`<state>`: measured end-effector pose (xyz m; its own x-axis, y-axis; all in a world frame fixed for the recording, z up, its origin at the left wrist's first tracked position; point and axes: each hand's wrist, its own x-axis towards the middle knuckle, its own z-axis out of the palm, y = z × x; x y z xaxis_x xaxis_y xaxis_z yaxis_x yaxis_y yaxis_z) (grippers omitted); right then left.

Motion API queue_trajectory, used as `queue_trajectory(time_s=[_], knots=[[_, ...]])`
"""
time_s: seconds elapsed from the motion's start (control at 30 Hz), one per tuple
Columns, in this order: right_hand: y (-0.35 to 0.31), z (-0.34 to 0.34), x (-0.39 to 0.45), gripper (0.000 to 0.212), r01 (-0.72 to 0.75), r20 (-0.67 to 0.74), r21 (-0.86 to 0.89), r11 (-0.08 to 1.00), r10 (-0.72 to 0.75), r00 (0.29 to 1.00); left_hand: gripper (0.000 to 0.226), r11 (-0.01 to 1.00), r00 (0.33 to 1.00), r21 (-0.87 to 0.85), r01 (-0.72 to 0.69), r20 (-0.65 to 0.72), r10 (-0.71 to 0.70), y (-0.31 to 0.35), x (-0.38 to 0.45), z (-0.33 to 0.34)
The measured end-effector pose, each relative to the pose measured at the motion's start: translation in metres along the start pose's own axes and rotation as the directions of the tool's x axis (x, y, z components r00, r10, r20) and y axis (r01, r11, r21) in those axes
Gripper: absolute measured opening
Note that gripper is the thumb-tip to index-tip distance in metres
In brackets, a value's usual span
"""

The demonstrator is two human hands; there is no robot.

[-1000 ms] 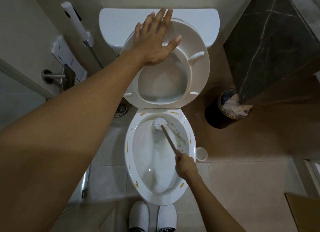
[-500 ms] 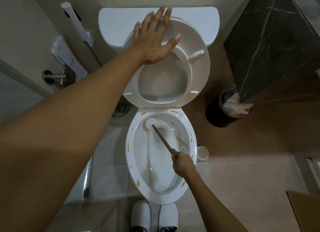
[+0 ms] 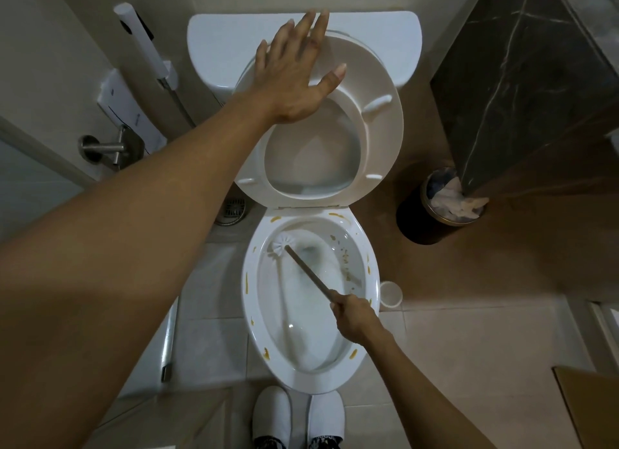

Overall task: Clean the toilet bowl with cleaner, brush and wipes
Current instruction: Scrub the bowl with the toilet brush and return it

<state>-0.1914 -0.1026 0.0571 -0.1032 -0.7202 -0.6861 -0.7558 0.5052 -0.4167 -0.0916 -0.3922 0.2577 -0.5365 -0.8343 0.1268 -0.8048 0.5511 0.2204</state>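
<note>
The white toilet bowl [image 3: 249,301] lies below me, with yellow-brown smears along its rim and specks on its right inner wall. My right hand [image 3: 353,316] grips the brown handle of the toilet brush [image 3: 306,272]. Its white head [image 3: 279,244] presses against the bowl's upper left inner wall. My left hand [image 3: 294,77] lies flat, fingers straight, on the raised seat [image 3: 378,120], holding it against the tank [image 3: 368,36].
A black bin [image 3: 422,221] with crumpled wipes stands right of the bowl. A small white brush holder [image 3: 390,293] sits by the bowl's right side. A bidet sprayer [image 3: 140,40] hangs on the left wall. A floor drain [image 3: 234,209] and my white slippers [image 3: 296,415] are on the floor.
The brush head has swept from the back middle of the bowl to its upper left wall. My right hand has shifted slightly left. My left hand has stayed on the seat.
</note>
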Motion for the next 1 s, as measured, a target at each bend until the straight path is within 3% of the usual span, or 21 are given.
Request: queue_trajectory(time_s=[0.33, 0.43, 0.57, 0.63, 0.8, 1.0], knots=[[-0.015, -0.040, -0.007, 0.035, -0.058, 0.264, -0.131, 0.990, 0.092, 0.960, 0.075, 1.000, 1.000, -0.007, -0.008, -0.004, 0.008, 0.001, -0.002, -0.002], [-0.017, -0.036, -0.007, 0.038, 0.003, 0.226, -0.194, 0.981, 0.042, 0.973, 0.075, 1.000, 1.000, -0.004, -0.011, -0.001, 0.011, 0.000, -0.002, -0.002], [-0.015, -0.019, -0.002, 0.039, -0.070, 0.160, -0.082, 0.994, 0.082, 0.984, 0.076, 1.000, 1.000, 0.004, -0.012, -0.009, 0.012, -0.001, -0.001, 0.000], [-0.011, -0.024, -0.007, 0.036, -0.091, 0.207, -0.068, 0.994, 0.103, 0.973, 0.077, 1.000, 1.000, 0.004, -0.012, -0.005, 0.012, -0.002, -0.001, 0.000], [-0.010, -0.054, -0.003, 0.034, -0.040, 0.311, -0.307, 0.951, 0.140, 0.940, 0.075, 1.000, 1.000, 0.001, -0.012, -0.011, 0.012, -0.001, -0.002, -0.001], [-0.030, -0.047, 0.010, 0.038, 0.036, 0.186, -0.318, 0.948, 0.025, 0.982, 0.074, 1.000, 1.000, -0.003, -0.009, 0.000, 0.009, -0.001, -0.001, -0.002]])
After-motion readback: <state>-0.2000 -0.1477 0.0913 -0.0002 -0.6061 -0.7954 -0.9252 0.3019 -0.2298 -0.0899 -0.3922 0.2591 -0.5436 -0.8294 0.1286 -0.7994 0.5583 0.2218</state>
